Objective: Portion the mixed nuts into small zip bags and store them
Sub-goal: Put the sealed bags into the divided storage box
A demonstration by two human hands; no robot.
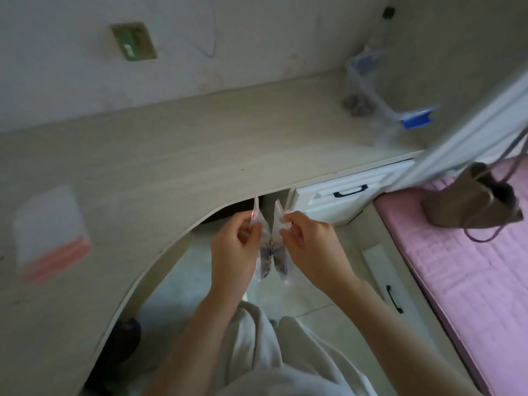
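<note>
Currently you hold two small clear zip bags of dark mixed nuts in the air, just off the curved front edge of the pale wood-grain worktop (177, 155), above the floor tiles.

- Your left hand (237, 247): fingers curled, thumb and fingertips pinching the upper part of the left small bag (263, 254). Its pink-edged top sticks up past the fingers.
- Your right hand (314, 247): same pinch, on the upper part of the right small bag (280, 258).
- The bags lean apart at the top and touch lower down, where the nuts sit. The picture is too blurred to tell whether the seals are closed.

Elsewhere on the worktop:
- Near the left edge, a flat, empty clear zip bag with a red closure strip (48, 230) lies on its own, well apart from your hands.
- In the far right corner, against the wall, a large crumpled clear bag with a blue zip strip (363, 81) holds a clump of dark nuts (357, 105) at its bottom.

Under the worktop's right end is a white drawer front with a black handle (337, 195). Beside it is a pink quilted mattress (471, 281), with a brown fabric tote bag (471, 207) lying on it.
</note>
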